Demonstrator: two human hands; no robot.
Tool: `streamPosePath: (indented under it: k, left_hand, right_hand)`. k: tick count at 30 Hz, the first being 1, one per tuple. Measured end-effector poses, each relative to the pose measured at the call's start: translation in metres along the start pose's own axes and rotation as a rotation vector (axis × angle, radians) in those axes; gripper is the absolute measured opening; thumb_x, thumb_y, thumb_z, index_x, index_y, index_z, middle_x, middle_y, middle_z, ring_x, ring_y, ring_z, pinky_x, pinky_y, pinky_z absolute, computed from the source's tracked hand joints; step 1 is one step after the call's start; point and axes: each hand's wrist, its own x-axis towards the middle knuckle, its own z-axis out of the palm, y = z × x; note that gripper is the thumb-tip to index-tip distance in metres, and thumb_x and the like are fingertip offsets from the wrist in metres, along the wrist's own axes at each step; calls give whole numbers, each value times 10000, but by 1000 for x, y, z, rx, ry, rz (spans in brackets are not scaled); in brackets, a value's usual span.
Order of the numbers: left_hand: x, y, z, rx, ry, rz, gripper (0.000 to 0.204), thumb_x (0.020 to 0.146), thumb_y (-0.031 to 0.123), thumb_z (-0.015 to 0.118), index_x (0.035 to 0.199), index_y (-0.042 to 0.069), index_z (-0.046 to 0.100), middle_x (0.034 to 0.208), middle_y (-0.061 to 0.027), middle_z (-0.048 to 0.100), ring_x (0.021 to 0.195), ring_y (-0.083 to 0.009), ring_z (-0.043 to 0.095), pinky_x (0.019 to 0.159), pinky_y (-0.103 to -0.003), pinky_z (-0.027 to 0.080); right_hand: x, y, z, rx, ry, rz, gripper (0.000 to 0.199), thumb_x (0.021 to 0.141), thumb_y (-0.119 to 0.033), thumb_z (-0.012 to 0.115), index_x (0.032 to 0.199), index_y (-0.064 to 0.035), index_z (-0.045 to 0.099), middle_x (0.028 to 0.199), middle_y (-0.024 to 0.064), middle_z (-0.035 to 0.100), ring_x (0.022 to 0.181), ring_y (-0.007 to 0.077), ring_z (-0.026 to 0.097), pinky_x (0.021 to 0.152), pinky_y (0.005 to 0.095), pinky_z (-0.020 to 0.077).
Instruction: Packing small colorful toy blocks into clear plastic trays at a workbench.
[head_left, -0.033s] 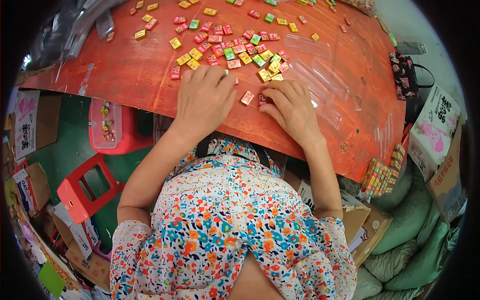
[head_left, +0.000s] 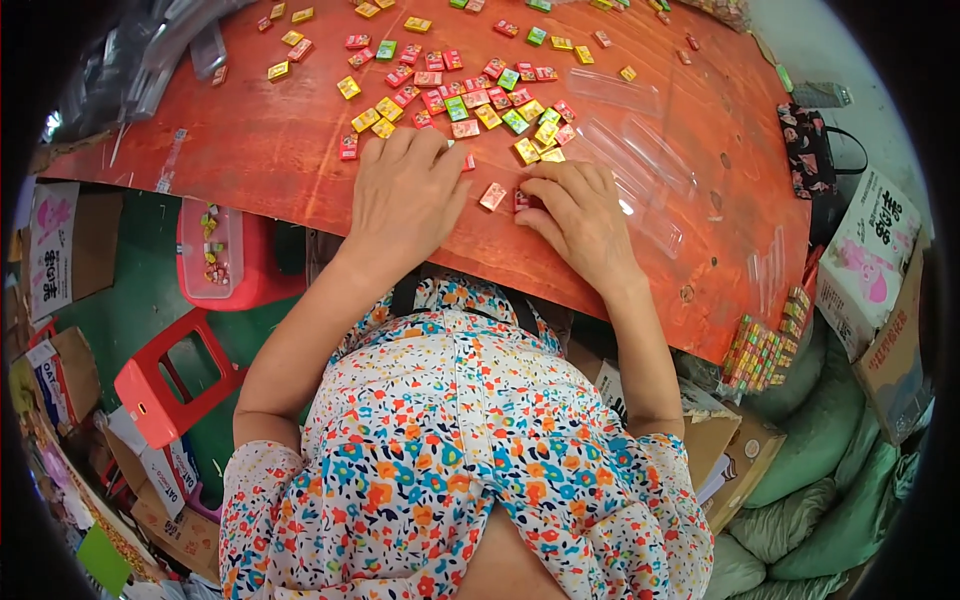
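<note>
My left hand rests on the red table, its fingers close together and curled downward, so the fingertips and whatever they hold are hidden. A small red box peeks out beside its index finger. My right hand has its thumb and fingers closed on a little dark red box at the tabletop. Between the two hands lies a pale pink box, touched by neither. Beyond them spreads a loose group of small red, yellow and green boxes.
Clear plastic trays lie right of my right hand. Packed rows of boxes sit at the table's right corner. Clear plastic is heaped at the far left. Below stand a pink tub, a red stool and cartons.
</note>
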Motion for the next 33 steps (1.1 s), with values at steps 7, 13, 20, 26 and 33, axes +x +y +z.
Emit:
streamPosePath:
  k: [7, 13, 20, 26, 33]
  left_hand:
    - [3, -5, 7, 19, -45, 17, 147, 792, 196, 714, 864, 90, 643, 936, -45, 542, 915, -222, 525, 792, -396, 377]
    - [4, -5, 4, 46, 40, -8, 155, 788, 203, 721, 867, 97, 642, 863, -40, 559, 891, -218, 544, 776, -394, 388]
    - [10, -16, 3, 74, 59, -34, 187, 801, 219, 723, 919, 94, 649, 827, -47, 602, 857, -230, 564, 771, -398, 406]
    - [-1, -12, -3, -25, 50, -24, 243, 809, 226, 732, 990, 80, 663, 858, -45, 605, 881, -236, 568, 782, -395, 411]
    - [-14, -5, -5, -22, 25, -2, 268, 774, 265, 768, 951, 91, 670, 880, -34, 599, 922, -230, 556, 819, -391, 398]
  right_hand:
    - [8, 14, -3, 115, 99, 57, 278, 834, -195, 719, 1080, -78, 666, 1125, 67, 625, 1036, 288, 563, 888, 401, 449]
    - [32, 21, -19, 29, 25, -13, 233, 877, -104, 662, 1106, -62, 666, 1090, 97, 632, 1002, 304, 594, 859, 410, 479]
    - [8, -3, -17, 239, -121, 123, 271, 855, -150, 693, 1111, -68, 662, 1120, 105, 636, 1040, 313, 599, 887, 409, 485]
    - [1, -16, 2, 147, -58, 131, 292, 837, -186, 718, 1094, -60, 663, 1097, 118, 651, 1015, 325, 620, 846, 420, 508]
    - [35, 11, -8, 186, -5, 94, 239, 863, -146, 691, 1077, -44, 664, 1031, 131, 665, 937, 331, 629, 808, 415, 509]
